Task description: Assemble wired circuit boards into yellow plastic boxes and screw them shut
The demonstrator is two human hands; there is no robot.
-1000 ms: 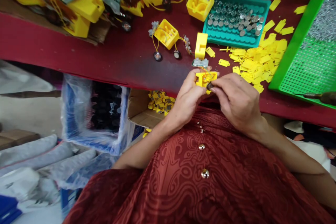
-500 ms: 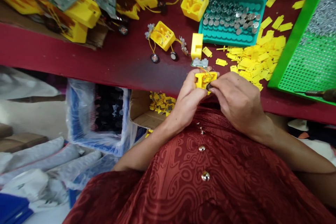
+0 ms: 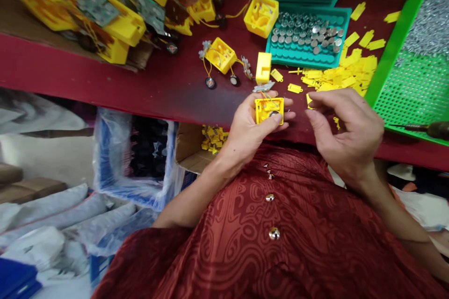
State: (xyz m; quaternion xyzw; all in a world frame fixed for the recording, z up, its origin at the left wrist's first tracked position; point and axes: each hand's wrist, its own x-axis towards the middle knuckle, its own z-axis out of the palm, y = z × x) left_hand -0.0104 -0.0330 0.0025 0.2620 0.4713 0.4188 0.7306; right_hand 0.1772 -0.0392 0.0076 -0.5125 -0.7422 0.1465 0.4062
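My left hand [image 3: 250, 119] grips a small yellow plastic housing [image 3: 260, 111], its open side facing up. A dark round disc, like a small speaker [image 3: 274, 114], sits inside it under my left thumb. Thin wires run from the housing to a grey-green circuit board [image 3: 264, 87] at its far edge. To the right, my right hand [image 3: 345, 126] is apart from the housing, thumb and forefinger separated with nothing seen held. Its fingertips are close to loose yellow plastic tags [image 3: 351, 72]. Beyond my left hand stands another yellow housing [image 3: 263, 68].
A teal tray [image 3: 298, 59] holds several silver discs. Another wired housing [image 3: 220, 56] lies left of it. Yellow housings [image 3: 119, 21] are heaped at far left. A green perforated basket [image 3: 403, 98] with metal pieces and a screwdriver [image 3: 435, 128] are at right.
My right hand has let go of the dark disc and moved right, its fingers parting. The disc now rests inside the housing, under my left thumb. The view has shifted slightly.
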